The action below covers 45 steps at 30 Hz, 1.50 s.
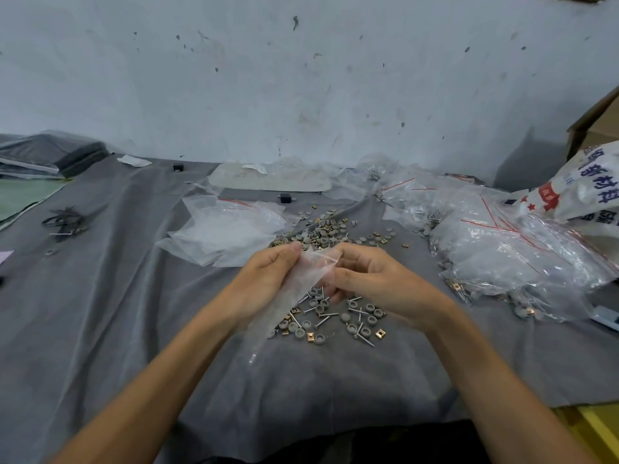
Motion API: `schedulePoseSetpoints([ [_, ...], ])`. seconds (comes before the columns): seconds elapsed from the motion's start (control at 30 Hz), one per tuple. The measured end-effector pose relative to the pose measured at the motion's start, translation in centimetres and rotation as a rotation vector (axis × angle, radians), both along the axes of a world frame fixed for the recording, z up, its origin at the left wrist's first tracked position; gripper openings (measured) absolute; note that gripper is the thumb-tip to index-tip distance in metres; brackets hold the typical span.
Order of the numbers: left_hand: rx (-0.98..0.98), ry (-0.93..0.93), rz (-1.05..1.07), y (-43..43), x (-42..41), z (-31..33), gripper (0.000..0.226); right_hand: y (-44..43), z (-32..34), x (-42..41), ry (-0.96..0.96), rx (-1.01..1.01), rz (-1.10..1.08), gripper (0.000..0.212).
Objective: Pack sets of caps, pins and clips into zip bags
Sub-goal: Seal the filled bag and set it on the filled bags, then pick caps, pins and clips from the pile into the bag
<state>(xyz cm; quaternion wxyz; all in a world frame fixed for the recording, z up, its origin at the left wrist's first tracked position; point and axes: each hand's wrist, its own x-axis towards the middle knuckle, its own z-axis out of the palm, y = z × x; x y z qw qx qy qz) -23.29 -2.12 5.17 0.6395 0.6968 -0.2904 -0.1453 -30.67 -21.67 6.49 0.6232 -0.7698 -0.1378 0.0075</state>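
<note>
Both hands, left hand (268, 272) and right hand (365, 276), pinch an empty zip bag (298, 283) at its mouth with curled fingers, above loose caps (320, 309), pins and clips on the grey surface (117, 313)

A grey cloth (100, 296) covers your bench (335, 380). On it, loose caps, pins and clips (335, 316) lie scattered at centre. Empty zip bags (227, 229) lie left of them, filled bags (502, 256) heaped right.

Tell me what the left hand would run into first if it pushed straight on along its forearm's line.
Likely the far heap of caps and clips, just beyond the zip bag the left hand pinches; height above the cloth is unclear, so it might pass over.
</note>
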Motion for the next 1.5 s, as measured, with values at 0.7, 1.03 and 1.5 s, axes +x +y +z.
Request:
schedulePoseSetpoints([
  [0.7, -0.218, -0.058, -0.383, 1.1, 0.2, 6.4, 0.014, -1.2, 5.7, 0.5, 0.127, -0.055, 0.125, 0.056],
  [1.03, -0.246, 0.103, 0.063, -2.4, 0.4, 1.4, 0.014, -3.3, 3.9, 0.7, -0.117, -0.091, -0.271, 0.024],
  [1.5, 0.842, -0.768, -0.097, -7.8, -0.6, -9.3, 0.037, -9.3, -1.0, -0.8, -0.120, -0.793, -0.519, 0.035],
])
